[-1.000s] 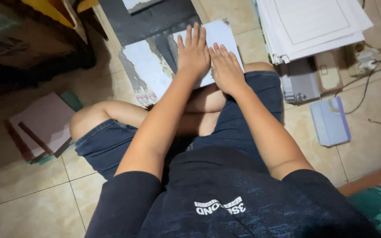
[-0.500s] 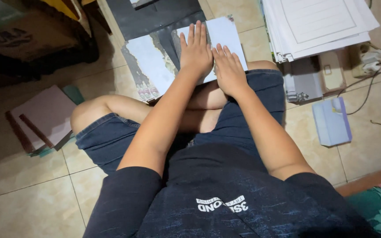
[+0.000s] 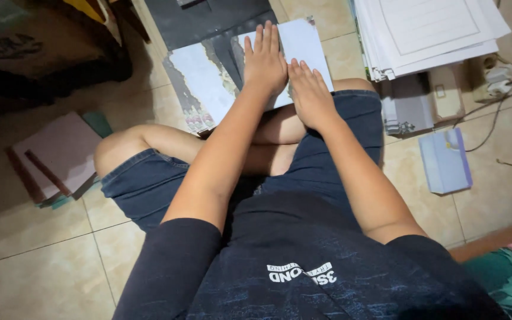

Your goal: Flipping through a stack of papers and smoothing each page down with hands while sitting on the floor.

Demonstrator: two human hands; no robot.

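Observation:
I sit cross-legged on a tiled floor. My left hand (image 3: 264, 59) lies flat, fingers together, pressing on a white card sheet (image 3: 300, 41) with a dark patterned border. My right hand (image 3: 309, 92) lies flat beside it on the sheet's near edge, above my knee. Both palms press down; neither grips anything. A second similar sheet (image 3: 200, 83) lies to the left, partly under the first. A dark grey board (image 3: 202, 21) sits beneath them.
A stack of white printed sheets (image 3: 428, 29) lies at upper right. Below it are a small box (image 3: 407, 106), a pale blue packet (image 3: 445, 160) and cables (image 3: 499, 101). Books (image 3: 54, 157) lie at left, dark bags (image 3: 37, 53) at upper left.
Both hands stay pressed on the white sheet. The view has shifted slightly; the hands have barely moved.

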